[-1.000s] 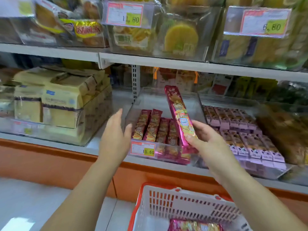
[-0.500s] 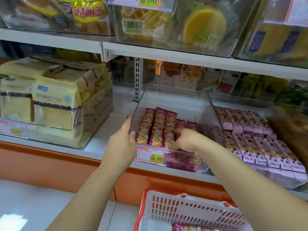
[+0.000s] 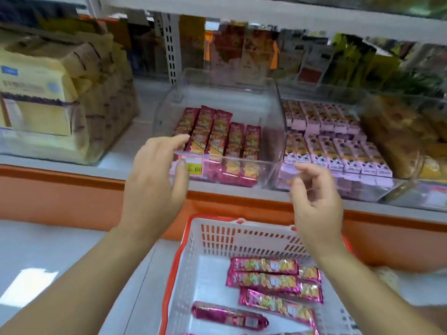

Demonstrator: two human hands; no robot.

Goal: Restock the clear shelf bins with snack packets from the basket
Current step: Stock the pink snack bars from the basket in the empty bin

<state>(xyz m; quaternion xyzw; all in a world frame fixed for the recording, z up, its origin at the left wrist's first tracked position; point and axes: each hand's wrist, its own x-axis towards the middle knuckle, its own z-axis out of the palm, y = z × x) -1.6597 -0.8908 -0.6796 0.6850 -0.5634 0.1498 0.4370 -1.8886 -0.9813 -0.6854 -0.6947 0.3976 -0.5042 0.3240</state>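
A clear shelf bin holds several magenta snack packets standing in a row on its left side; its right side is bare. My left hand hovers open just in front of the bin's price tag, holding nothing. My right hand hangs in front of the bin's right corner, fingers loosely curled and apart, empty. Below, a white basket with a red rim holds several more magenta packets lying flat.
Left of the bin stands a clear bin of yellow bread packs. To its right is a bin of pink-purple boxes, then brownish bagged goods. An orange shelf base runs below. A shelf board hangs overhead.
My right hand has let go of the packet in the bin and pulled back towards me. My left hand has come off the bin's corner. The view has tilted down onto the basket.
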